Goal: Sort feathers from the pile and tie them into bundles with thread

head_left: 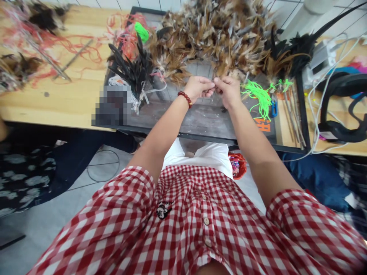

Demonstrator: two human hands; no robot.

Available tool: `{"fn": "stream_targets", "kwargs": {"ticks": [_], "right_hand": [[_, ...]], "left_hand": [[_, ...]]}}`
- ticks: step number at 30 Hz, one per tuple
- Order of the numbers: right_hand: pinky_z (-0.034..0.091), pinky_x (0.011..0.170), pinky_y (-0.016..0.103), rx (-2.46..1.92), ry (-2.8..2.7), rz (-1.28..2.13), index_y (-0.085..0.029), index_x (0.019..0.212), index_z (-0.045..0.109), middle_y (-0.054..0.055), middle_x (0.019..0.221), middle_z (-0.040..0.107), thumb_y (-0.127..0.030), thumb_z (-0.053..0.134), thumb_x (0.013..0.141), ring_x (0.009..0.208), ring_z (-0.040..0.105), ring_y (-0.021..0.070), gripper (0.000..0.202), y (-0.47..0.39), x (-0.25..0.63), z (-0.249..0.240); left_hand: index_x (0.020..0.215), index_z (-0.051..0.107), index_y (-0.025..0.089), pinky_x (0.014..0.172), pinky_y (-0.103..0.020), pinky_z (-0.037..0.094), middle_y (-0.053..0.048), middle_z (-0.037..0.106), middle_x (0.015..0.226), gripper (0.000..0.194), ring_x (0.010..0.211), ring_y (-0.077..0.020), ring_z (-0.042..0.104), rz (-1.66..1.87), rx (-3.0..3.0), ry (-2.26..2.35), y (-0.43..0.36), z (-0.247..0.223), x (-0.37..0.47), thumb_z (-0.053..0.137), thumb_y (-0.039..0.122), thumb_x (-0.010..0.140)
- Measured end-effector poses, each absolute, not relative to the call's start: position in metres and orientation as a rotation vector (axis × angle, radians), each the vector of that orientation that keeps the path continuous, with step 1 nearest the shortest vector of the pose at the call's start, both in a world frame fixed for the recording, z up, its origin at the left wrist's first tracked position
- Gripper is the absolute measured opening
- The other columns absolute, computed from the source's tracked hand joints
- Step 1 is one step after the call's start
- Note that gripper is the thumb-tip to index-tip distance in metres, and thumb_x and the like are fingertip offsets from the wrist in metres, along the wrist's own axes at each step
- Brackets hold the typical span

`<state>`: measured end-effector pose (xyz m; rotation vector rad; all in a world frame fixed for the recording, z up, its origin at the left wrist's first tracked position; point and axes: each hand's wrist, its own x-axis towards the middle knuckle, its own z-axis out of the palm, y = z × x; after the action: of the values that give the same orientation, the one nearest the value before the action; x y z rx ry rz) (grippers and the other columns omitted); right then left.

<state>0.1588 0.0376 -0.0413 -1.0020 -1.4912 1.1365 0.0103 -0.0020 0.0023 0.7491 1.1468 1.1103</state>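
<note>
Feather heap [212,38]: brown, tan, whitish; loose, overlapping, curling every way; lies just beyond left hand [200,87] and right hand [228,91]. Anything pinched between them too small to make out.

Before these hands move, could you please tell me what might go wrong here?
The brown feathers are heaped just beyond the left hand and right hand, so a careless brush could scatter some. The neon-green cords lie in loose strands to the right of the right hand and might tangle or snag. A white cable drapes over the front edge of the wooden table at the right; a passing arm could perhaps catch it.
</note>
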Motion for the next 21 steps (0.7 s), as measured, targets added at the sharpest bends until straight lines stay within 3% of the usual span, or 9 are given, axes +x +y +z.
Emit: {"fn": "stream_targets", "kwargs": {"ticks": [9,21], "right_hand": [[0.05,0.055,0.029,-1.006,-1.441,1.221,-0.024,0.065,0.049,-0.005,0.058,0.049,-0.078,0.078,0.062,0.057,0.054,0.0118,0.061,0.035,0.167,-0.031],[0.048,0.058,0.03,-0.961,-1.469,1.218,-0.023,0.069,0.055,-0.003,0.063,0.052,-0.07,0.081,0.066,0.065,0.056,0.0135,0.053,0.027,0.161,-0.029]], "left_hand": [[0.079,0.064,0.007,0.068,-0.023,0.06,-0.005,0.07,0.07,0.016,0.067,-0.0124,0.073,1.038,0.863,1.107,-0.003,0.001,0.009,0.078,0.014,0.082],[0.071,0.065,0.01,0.061,-0.02,0.054,-0.004,0.067,0.061,0.024,0.056,-0.0075,0.065,0.949,1.141,1.102,-0.012,0.002,0.006,0.081,0.025,0.081]]}}
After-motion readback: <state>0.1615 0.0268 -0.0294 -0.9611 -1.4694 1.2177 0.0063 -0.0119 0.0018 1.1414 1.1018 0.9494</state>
